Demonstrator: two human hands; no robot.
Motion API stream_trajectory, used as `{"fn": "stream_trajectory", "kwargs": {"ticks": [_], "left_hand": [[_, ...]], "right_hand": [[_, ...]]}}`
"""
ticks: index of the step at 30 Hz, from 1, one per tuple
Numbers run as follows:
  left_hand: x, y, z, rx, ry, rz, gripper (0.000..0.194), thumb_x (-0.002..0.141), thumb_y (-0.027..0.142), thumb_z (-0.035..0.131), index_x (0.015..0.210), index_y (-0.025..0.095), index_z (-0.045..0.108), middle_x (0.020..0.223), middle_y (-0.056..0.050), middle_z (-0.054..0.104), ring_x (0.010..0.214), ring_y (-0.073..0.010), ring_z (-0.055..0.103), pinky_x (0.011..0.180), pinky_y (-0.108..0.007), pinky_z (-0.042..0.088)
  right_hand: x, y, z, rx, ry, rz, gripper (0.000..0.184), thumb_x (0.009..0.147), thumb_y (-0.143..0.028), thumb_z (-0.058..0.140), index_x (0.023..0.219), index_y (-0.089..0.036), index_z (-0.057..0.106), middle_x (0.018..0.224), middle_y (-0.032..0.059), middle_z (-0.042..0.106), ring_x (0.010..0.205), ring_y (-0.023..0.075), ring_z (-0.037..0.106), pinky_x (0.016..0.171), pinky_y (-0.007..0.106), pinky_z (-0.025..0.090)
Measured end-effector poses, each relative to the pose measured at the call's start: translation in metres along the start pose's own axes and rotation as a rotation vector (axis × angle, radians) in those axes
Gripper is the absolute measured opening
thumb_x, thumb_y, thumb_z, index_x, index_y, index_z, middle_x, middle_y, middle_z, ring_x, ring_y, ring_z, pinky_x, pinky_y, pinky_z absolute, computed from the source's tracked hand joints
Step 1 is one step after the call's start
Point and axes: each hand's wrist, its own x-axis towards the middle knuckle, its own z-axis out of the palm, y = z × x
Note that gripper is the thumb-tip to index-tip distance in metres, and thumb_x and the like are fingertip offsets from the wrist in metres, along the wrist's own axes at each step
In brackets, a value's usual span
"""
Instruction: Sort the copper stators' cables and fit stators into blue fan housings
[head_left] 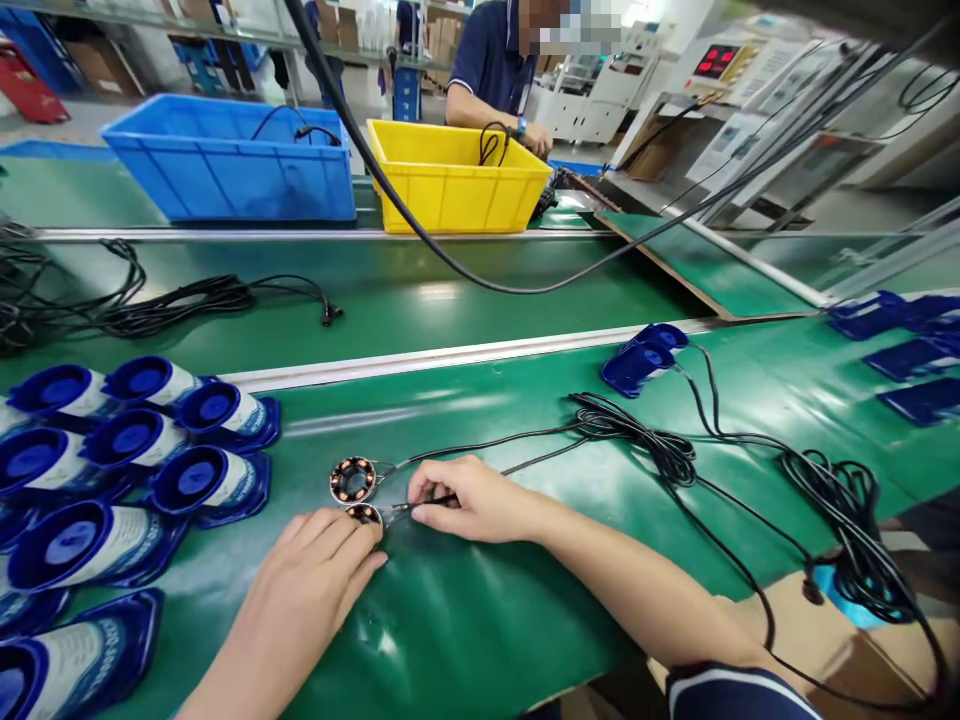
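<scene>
On the green work surface, my left hand [319, 565] is closed over a small round motor stator [365, 514], whose lower part the fingers hide. My right hand [472, 500] pinches the end of a black cable [444, 501], just right of that stator. Thin wires lie between the cable end and the stator. A second stator [353, 481], ring-shaped with copper coils, rests just beyond the first. Its wires run to another black cable [487, 440], which leads right to a coiled bundle [637, 435].
Several blue pump housings [199, 480] with labels stand at left. Two more blue housings [645, 357] with cables sit at back right. Beyond the white rail are a blue bin [240, 170] and a yellow bin [461, 195]. A hanging cable [480, 283] crosses above. A person [491, 70] stands behind.
</scene>
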Motion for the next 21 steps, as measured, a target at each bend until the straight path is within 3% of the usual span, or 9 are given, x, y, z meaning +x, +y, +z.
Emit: {"fn": "stream_trajectory", "kwargs": {"ticks": [2, 5, 13, 17, 21], "left_hand": [[-0.002, -0.002, 0.001, -0.024, -0.003, -0.006, 0.015, 0.105, 0.027, 0.049, 0.107, 0.023, 0.063, 0.089, 0.001, 0.066, 0.084, -0.0176, 0.059, 0.075, -0.031, 0.041], [-0.004, -0.004, 0.001, -0.048, -0.013, -0.015, 0.020, 0.106, 0.027, 0.048, 0.117, 0.024, 0.063, 0.091, 0.001, 0.066, 0.086, -0.0174, 0.058, 0.075, -0.031, 0.041], [-0.004, -0.004, 0.002, -0.160, -0.056, -0.046, 0.022, 0.105, 0.023, 0.051, 0.118, 0.031, 0.067, 0.093, 0.001, 0.066, 0.091, -0.0169, 0.059, 0.078, -0.029, 0.045], [-0.001, 0.000, 0.006, -0.243, -0.007, -0.208, 0.017, 0.104, 0.037, 0.055, 0.109, 0.025, 0.065, 0.092, 0.000, 0.067, 0.086, -0.0168, 0.060, 0.077, -0.029, 0.046], [0.003, 0.005, 0.011, -0.274, 0.067, -0.249, 0.009, 0.102, 0.026, 0.059, 0.110, 0.025, 0.063, 0.090, 0.003, 0.067, 0.085, -0.0157, 0.057, 0.080, -0.029, 0.042]], "right_hand": [[-0.001, 0.005, 0.000, 0.101, 0.037, 0.069, 0.006, 0.091, -0.021, 0.067, 0.094, -0.017, 0.067, 0.075, -0.0034, 0.061, 0.068, 0.0103, 0.056, 0.064, 0.020, 0.044], [-0.006, 0.005, 0.000, 0.118, 0.097, 0.058, 0.006, 0.090, -0.020, 0.067, 0.093, -0.017, 0.071, 0.074, -0.0031, 0.060, 0.064, 0.0089, 0.051, 0.060, 0.019, 0.041], [-0.008, 0.000, 0.007, 0.021, 0.143, 0.023, 0.010, 0.099, -0.025, 0.064, 0.100, -0.019, 0.072, 0.096, 0.0027, 0.065, 0.080, 0.0126, 0.060, 0.071, 0.023, 0.046], [-0.009, 0.000, 0.012, 0.033, 0.175, 0.039, 0.010, 0.100, -0.027, 0.067, 0.100, -0.021, 0.074, 0.095, 0.0025, 0.068, 0.083, 0.0140, 0.063, 0.076, 0.025, 0.048], [-0.008, 0.000, 0.016, 0.043, 0.206, 0.023, 0.009, 0.100, -0.028, 0.068, 0.100, -0.022, 0.075, 0.096, 0.0019, 0.070, 0.085, 0.0145, 0.065, 0.077, 0.025, 0.049]]}}
